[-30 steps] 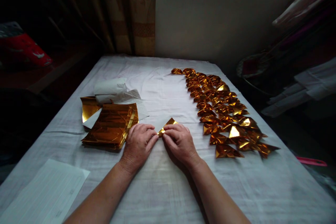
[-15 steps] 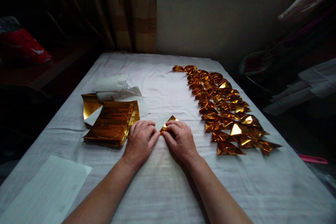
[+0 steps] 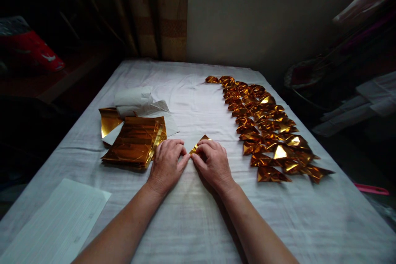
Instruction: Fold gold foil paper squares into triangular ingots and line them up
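Observation:
A small gold foil sheet [image 3: 200, 142], partly folded with its white back showing, lies on the white cloth [image 3: 192, 90]. My left hand [image 3: 167, 164] and my right hand [image 3: 213, 165] both press their fingertips onto it, thumbs meeting at its near corner. Most of the sheet is hidden under my fingers. A stack of flat gold foil sheets [image 3: 133, 143] sits just left of my left hand. To the right of my right hand lie rows of several folded gold foil pieces [image 3: 266, 132].
White tissue and paper [image 3: 136, 101] lie behind the foil stack. A lined white sheet [image 3: 58, 222] rests at the near left corner. A curtain [image 3: 161, 12] and wall stand behind the table. Dark clutter and a pink object [image 3: 371, 190] lie off the right edge.
My hands have crept slightly closer together over the foil piece, covering more of it. The view has shifted a little.

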### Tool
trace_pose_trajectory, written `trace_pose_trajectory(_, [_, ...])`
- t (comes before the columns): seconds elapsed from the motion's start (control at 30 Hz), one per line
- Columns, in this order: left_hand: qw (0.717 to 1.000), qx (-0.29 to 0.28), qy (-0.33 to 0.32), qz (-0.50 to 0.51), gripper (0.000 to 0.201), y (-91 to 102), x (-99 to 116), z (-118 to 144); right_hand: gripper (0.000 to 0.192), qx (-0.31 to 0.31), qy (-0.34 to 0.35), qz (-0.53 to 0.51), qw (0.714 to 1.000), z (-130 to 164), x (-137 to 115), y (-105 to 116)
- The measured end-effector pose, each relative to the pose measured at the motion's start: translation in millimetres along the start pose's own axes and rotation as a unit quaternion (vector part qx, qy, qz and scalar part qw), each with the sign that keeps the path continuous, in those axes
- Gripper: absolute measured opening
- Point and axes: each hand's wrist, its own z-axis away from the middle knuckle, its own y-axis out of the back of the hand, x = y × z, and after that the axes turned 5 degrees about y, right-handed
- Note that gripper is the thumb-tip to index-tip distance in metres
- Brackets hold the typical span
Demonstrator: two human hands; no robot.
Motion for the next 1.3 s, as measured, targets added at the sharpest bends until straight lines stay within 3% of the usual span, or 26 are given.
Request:
trace_pose_trajectory(0.17, [1.000,-0.008,0.001,0.000,0.007,0.8,1,0,0.004,0.002,-0.010,0.002,1.000,-1,-2,-2])
trace_pose_trajectory(0.6, [0.999,-0.044,0.003,0.016,0.008,3.5,-1,-1,0.011,-0.027,0.030,-0.109,0.993,-4,18,7])
trace_pose_trajectory(1.1, [0.997,-0.013,-0.078,-0.027,0.021,1.1,3,4,0.013,-0.005,0.046,-0.085,0.995,-1,18,2])
trace_pose_trajectory(1.3, [0.996,-0.004,-0.081,-0.024,0.017,3.2,3,2,0.027,0.052,0.011,0.002,0.999,0,25,6])
